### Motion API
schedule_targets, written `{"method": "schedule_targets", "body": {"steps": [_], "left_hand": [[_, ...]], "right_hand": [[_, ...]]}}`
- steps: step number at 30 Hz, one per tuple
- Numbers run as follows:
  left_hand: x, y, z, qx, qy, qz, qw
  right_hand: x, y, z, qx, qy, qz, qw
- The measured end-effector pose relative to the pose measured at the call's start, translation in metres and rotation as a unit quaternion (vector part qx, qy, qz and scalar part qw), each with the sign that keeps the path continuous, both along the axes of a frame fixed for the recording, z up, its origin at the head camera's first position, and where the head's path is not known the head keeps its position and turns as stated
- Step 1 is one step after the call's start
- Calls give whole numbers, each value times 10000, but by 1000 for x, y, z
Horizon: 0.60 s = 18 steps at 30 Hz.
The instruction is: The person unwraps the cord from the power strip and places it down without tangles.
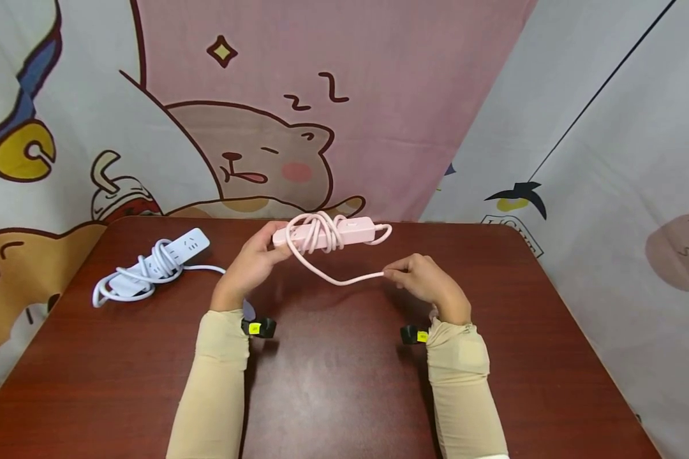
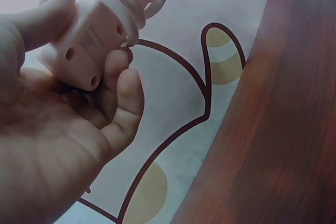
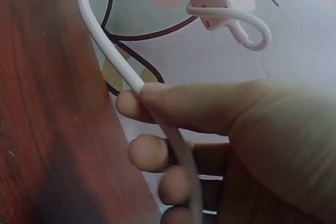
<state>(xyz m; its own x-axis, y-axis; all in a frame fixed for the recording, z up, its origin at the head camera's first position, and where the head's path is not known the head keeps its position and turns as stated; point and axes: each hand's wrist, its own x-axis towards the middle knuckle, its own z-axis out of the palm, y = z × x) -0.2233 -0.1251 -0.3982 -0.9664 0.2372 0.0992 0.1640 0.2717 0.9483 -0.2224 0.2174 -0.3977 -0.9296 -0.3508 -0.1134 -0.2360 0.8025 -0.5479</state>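
A pink power strip [image 1: 353, 231] with its own cord [image 1: 321, 233] wound round its middle is held up above the far part of the table. My left hand [image 1: 251, 264] grips its left end; in the left wrist view the thumb lies on one side and curled fingers [image 2: 123, 93] on the other. From the windings a free length of the cord [image 3: 107, 51] runs down and across to my right hand [image 1: 427, 284]. There the thumb and forefinger pinch it, and the cord trails on past the other fingers in the right wrist view.
On the left of the brown table [image 1: 333, 376] lies a white power strip [image 1: 189, 245] wrapped in its cord, one stretch passing behind my left hand. A cartoon-print cloth [image 1: 379, 127] hangs right behind the table's back edge.
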Motion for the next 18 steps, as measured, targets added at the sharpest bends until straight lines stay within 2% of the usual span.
{"method": "schedule_targets", "body": {"steps": [3, 10, 15, 18], "left_hand": [[0, 0, -1, -93, -3, 50, 9999], [0, 3, 0, -53, 112, 17, 9999], [0, 4, -2, -145, 269, 101, 9995], [-1, 6, -2, -191, 334, 153, 9991]], "right_hand": [[-1, -1, -4, 101, -22, 10, 9999], [-1, -5, -7, 317, 321, 277, 9986], [4, -13, 2, 298, 427, 492, 9974], [10, -24, 14, 115, 473, 635, 9968]]}}
